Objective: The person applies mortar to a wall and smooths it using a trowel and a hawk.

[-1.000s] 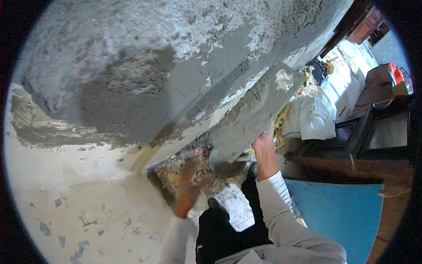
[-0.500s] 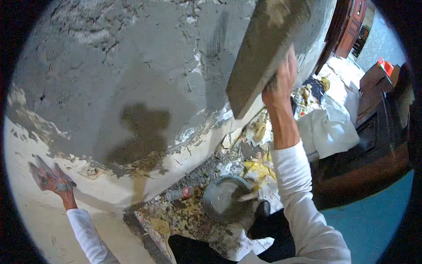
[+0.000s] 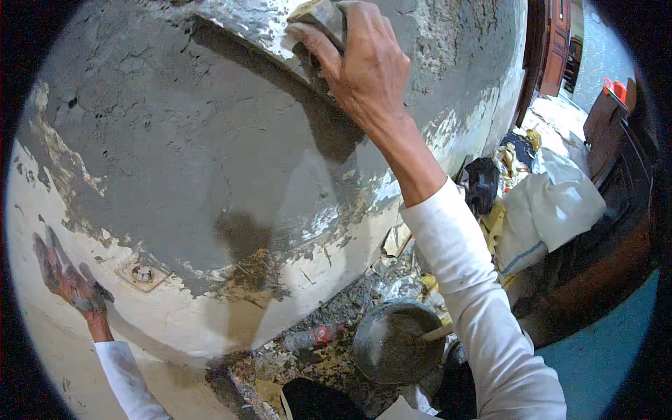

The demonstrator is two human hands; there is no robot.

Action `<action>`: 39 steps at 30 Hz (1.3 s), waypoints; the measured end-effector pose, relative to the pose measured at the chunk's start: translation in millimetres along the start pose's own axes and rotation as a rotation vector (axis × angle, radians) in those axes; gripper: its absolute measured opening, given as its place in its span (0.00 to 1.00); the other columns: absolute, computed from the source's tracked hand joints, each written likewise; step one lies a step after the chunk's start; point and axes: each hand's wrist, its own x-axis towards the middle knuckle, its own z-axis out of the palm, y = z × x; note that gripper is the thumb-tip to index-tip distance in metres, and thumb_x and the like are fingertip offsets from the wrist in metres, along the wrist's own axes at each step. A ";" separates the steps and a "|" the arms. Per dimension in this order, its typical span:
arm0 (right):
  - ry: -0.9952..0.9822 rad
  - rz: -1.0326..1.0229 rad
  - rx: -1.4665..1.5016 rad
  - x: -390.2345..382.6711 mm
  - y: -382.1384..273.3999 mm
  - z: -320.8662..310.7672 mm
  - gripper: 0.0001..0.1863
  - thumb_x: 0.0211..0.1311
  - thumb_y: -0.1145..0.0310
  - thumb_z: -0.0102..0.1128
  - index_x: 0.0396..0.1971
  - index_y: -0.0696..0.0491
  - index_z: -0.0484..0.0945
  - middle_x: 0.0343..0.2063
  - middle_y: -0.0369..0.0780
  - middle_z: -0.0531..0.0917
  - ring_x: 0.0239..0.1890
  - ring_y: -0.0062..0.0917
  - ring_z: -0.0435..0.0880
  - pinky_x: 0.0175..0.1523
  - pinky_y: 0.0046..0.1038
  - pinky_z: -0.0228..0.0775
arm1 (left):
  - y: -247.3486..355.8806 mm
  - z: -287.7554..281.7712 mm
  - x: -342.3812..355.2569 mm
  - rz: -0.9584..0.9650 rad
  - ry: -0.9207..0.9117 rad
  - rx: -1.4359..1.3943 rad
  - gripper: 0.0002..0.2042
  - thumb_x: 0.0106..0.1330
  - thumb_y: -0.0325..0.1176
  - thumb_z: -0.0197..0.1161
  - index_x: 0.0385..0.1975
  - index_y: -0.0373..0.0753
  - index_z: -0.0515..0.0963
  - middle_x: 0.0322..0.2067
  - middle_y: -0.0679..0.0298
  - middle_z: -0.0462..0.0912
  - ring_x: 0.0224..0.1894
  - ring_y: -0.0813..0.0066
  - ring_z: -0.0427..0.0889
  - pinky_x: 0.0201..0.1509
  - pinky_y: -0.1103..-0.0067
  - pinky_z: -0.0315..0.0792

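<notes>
My right hand (image 3: pixel 369 73) is closed around the handle (image 3: pixel 320 17) of a plastering float. The float's long board (image 3: pixel 255 28), its back smeared pale, lies against the grey wet plaster (image 3: pixel 175 147) high on the wall and slants down to the right. Part of the board is hidden behind my fingers and cut off by the top of the view. Low at the left, my left hand (image 3: pixel 73 287) rests on the bare cream wall (image 3: pixel 189 325), fingers spread and smeared with grey. Near it a small wall box (image 3: pixel 145 274) sits in the surface.
Below the wall stands a round bucket (image 3: pixel 392 305) with a pale wooden handle (image 3: pixel 437 333) sticking out. A clear plastic bottle (image 3: pixel 301 341) lies among rubble beside it. To the right are a black bag (image 3: pixel 481 185), a white sack (image 3: pixel 560 206) and dark furniture (image 3: pixel 609 238).
My right hand has carried the float up and to the left across the plaster, turning it from steep to a slant the other way. My left hand stays on the wall.
</notes>
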 end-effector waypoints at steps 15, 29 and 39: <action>-0.549 -0.172 0.149 -193.9 4.0 -51.9 0.25 0.62 0.46 0.69 0.35 0.54 0.72 0.29 0.41 0.75 0.30 0.36 0.79 0.33 0.34 0.73 | -20.8 8.6 -10.3 0.016 0.069 -0.045 0.39 0.80 0.62 0.31 0.67 0.32 0.74 0.70 0.47 0.70 0.75 0.49 0.63 0.80 0.55 0.52; -0.078 0.496 -0.075 -36.6 64.8 -10.3 0.34 0.66 0.36 0.62 0.35 0.59 0.69 0.32 0.57 0.82 0.36 0.58 0.82 0.39 0.52 0.72 | 6.7 0.0 1.7 0.030 0.039 -0.018 0.34 0.81 0.57 0.34 0.69 0.35 0.73 0.71 0.48 0.68 0.76 0.48 0.61 0.79 0.56 0.52; -0.445 -0.208 0.111 -183.0 12.6 -31.3 0.29 0.62 0.42 0.68 0.31 0.53 0.67 0.26 0.42 0.72 0.25 0.33 0.75 0.30 0.35 0.72 | 2.1 0.9 1.9 0.033 0.059 -0.027 0.34 0.81 0.57 0.35 0.69 0.36 0.72 0.72 0.49 0.68 0.76 0.48 0.60 0.80 0.56 0.51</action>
